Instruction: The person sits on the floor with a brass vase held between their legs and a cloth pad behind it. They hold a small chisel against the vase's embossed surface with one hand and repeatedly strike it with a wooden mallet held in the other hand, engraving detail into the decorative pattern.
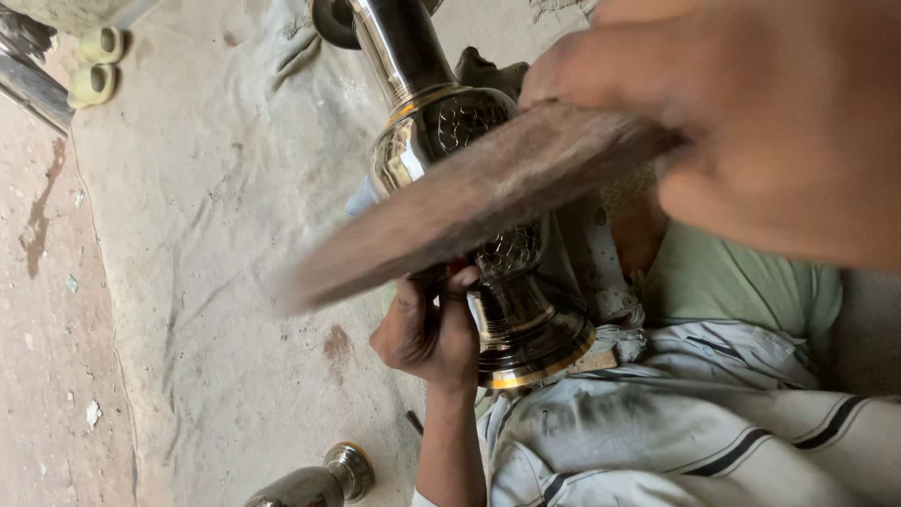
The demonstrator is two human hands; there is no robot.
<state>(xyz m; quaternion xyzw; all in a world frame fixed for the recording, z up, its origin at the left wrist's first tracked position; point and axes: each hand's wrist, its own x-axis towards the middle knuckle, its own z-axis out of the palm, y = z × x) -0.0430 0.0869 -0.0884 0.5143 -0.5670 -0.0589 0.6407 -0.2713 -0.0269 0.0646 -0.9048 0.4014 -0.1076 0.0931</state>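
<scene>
Polished metal, silver-toned with brass bands: one tall vase, engraved on the belly, lay tilted across the worker's lap, neck toward 12 o'clock, flared foot toward 5 o'clock resting against striped cloth.

Left hand: at 6 o'clock of the vase, fingers curled tight about the narrow waist just above the foot, thumb pressed to the metal.

Right hand: at 2 o'clock, blurred, closed about one end of a flat, worn wooden mallet that crossed in front of the vase belly; the exact finger positions could not be told.

Handling, judged: rigid, hollow, likely fairly heavy; mirror finish slippery and easily dented or scuffed. The waist and the foot rim offered the surest hold, the belly the poorest.

Surroundings: dusty grey ground cloth; second, smaller metal vase at 7 o'clock, well apart; two pale plastic fittings at 10 o'clock.
</scene>
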